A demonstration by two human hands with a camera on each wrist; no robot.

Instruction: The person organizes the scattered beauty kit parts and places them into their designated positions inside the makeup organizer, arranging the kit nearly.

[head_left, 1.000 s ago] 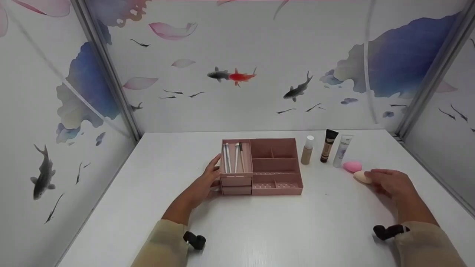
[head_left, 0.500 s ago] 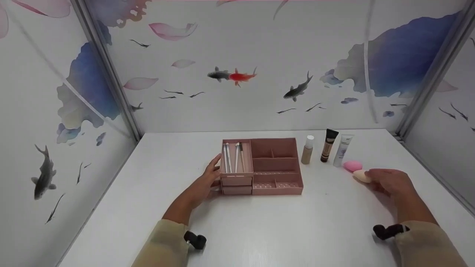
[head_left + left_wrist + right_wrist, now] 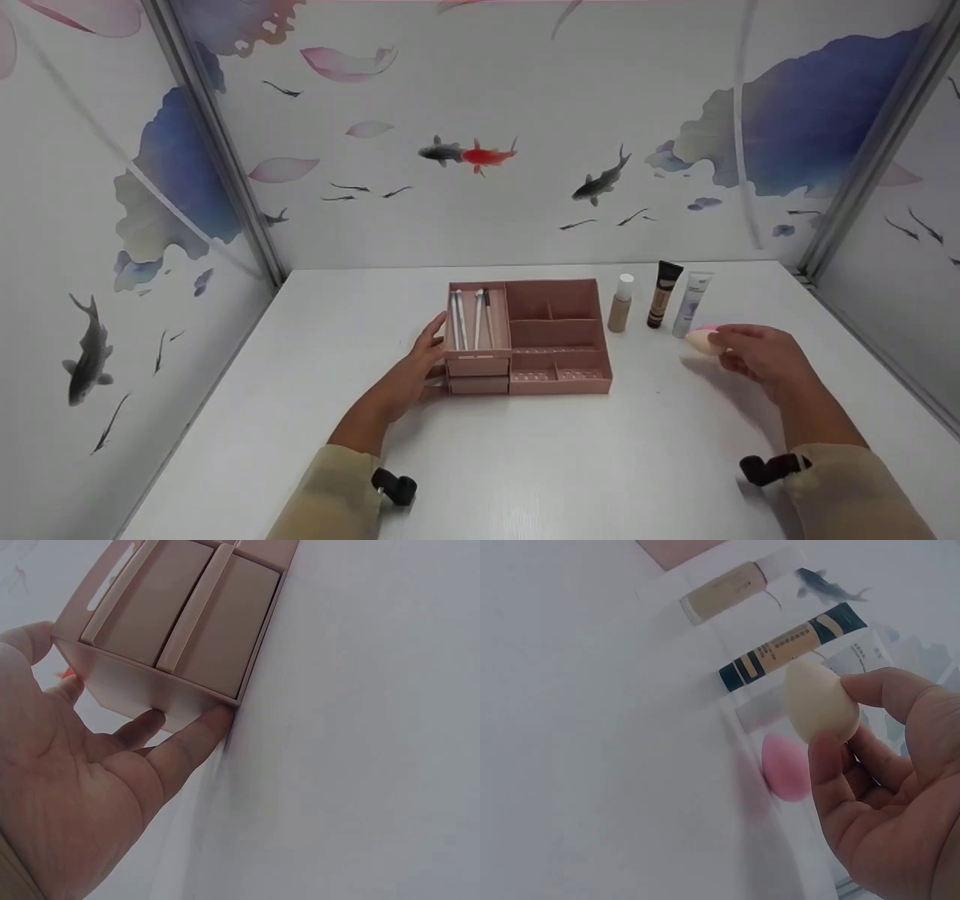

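Note:
A cream makeup sponge [image 3: 817,703] is pinched between the thumb and fingers of my right hand [image 3: 766,360], lifted off the table. Just behind it lies a pink makeup sponge [image 3: 784,769], mostly covered in the head view. My left hand [image 3: 409,375] rests against the left side of a pink desk organizer [image 3: 561,336]; in the left wrist view its fingers touch the side wall beside two small drawers [image 3: 221,622], thumb near the top edge. Several thin makeup brushes [image 3: 478,319] lie in the organizer's top left tray. Its right compartments hold nothing visible.
Right of the organizer stand a foundation bottle with a white cap [image 3: 620,304], a black-and-tan tube [image 3: 664,295] and a white tube [image 3: 692,305]. Printed white panels [image 3: 525,90] rise behind and beside the white table [image 3: 570,465].
My right hand has raised the cream sponge from the table and carried it a little left and away from me, now in front of the pink sponge. The left hand stays still.

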